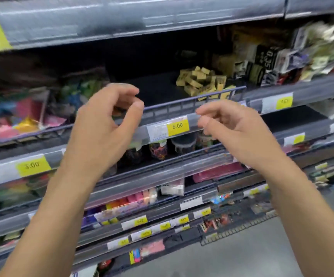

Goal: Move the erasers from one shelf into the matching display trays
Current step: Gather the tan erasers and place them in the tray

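A loose pile of small yellow-wrapped erasers [200, 81] lies on a dark shelf behind a low wire rail [182, 104]. My left hand [104, 124] hovers in front of the rail, left of the pile, fingers curled and apart, holding nothing. My right hand [236, 126] hangs below and right of the pile, over the price strip, fingers loosely bent and empty. Neither hand touches the erasers. The view is blurred by motion.
Packaged stationery [282, 54] crowds the shelf right of the erasers, colourful packs [22, 114] to the left. A yellow 5.00 price tag [177, 126] sits on the shelf edge. Lower shelves hold jars [183, 144], pink boxes [218, 172] and bright blocks [134, 198]. Grey floor [242, 256] lies at lower right.
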A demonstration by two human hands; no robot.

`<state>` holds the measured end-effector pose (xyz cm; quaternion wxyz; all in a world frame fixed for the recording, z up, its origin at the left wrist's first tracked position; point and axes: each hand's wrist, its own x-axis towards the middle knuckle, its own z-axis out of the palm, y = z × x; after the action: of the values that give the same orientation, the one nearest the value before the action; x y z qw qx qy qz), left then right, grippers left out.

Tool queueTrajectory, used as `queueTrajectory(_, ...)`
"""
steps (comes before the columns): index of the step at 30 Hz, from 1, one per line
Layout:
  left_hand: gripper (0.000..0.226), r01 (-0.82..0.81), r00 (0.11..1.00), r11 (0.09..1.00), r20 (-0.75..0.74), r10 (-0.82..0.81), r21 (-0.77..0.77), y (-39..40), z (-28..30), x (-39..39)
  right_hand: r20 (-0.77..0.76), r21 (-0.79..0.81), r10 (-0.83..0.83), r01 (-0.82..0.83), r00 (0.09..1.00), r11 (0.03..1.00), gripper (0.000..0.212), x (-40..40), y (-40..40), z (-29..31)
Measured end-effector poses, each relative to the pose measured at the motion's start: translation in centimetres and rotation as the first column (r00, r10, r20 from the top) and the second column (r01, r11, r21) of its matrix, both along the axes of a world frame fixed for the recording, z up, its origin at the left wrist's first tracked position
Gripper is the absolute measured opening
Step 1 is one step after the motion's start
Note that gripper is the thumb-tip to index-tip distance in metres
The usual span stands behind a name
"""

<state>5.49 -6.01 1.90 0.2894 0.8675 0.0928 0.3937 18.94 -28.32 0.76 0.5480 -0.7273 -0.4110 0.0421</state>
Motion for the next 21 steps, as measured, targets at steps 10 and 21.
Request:
queueTrajectory(10,0.029,-0.166,0.938,0.926,-0.235,0.254,0.339,0.7,-0.6,4.3,0.505,-0.514,-0.04,0.337,0.862,0.789,0.027,10.5,3.6,6.6)
queueTrajectory(21,0.03,-0.165,0.949,0.908,-0.189,0.253,0.386,0.3,-0.7,4.5,0.418,-0.775,0.131,0.277,0.899,0.568,0.027,13.1,6.5,8.3)
